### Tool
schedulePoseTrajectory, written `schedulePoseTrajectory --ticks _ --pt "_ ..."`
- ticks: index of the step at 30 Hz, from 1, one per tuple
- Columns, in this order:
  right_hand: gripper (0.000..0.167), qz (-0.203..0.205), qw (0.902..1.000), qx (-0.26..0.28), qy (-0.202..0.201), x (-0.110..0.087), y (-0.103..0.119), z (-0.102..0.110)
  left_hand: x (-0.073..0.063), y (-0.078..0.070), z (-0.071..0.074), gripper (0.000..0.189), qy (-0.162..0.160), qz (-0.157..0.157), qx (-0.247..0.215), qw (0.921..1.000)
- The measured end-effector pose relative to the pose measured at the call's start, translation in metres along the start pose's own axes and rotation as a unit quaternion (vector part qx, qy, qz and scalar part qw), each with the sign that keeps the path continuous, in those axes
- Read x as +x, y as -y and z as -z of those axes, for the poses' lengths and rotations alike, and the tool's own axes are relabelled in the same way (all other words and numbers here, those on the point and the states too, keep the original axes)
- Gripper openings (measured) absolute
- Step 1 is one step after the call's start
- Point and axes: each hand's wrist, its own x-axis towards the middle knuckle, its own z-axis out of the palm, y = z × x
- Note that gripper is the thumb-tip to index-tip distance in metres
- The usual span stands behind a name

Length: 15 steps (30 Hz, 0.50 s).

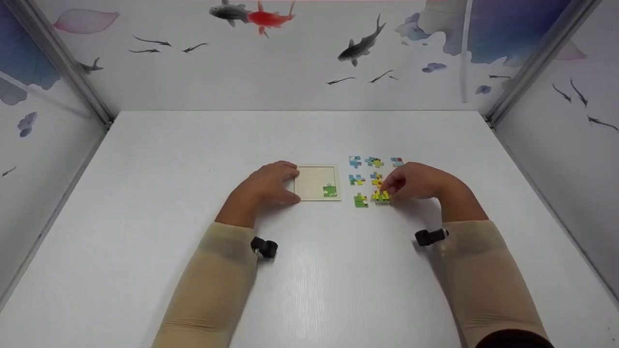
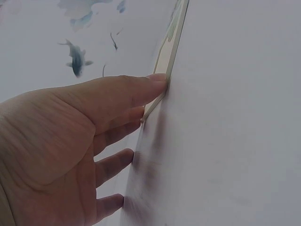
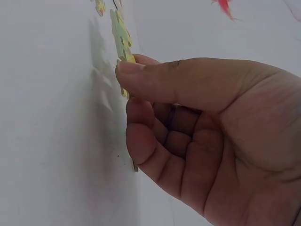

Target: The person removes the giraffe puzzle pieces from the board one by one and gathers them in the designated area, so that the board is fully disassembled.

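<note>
My left hand holds the left side of a square wooden puzzle tray, the thumb at its near corner and the fingers at the far one. In the left wrist view the thumb touches the edge of the tray. One green puzzle piece lies in the tray's near right corner. My right hand pinches a yellow and green puzzle piece between thumb and forefinger, slightly above the table. In the right wrist view its other fingers are curled in.
Several loose puzzle pieces lie right of the tray, among them a blue one, a green one and one with a red spot by my right hand. White panels with painted fish enclose the white table.
</note>
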Motion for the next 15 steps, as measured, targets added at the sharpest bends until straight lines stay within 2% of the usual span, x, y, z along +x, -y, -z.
schedulePoseTrajectory --ticks 10,15 --pt "0.023 -0.007 1.0 -0.002 0.0 -0.002 0.002 0.002 0.0 -0.002 0.001 0.076 -0.004 0.007 -0.009 0.9999" --pt "0.025 -0.008 0.9999 0.003 -0.011 -0.002 0.015 0.004 -0.003 -0.002 0.002 0.075 -0.004 -0.001 0.0 1.0"
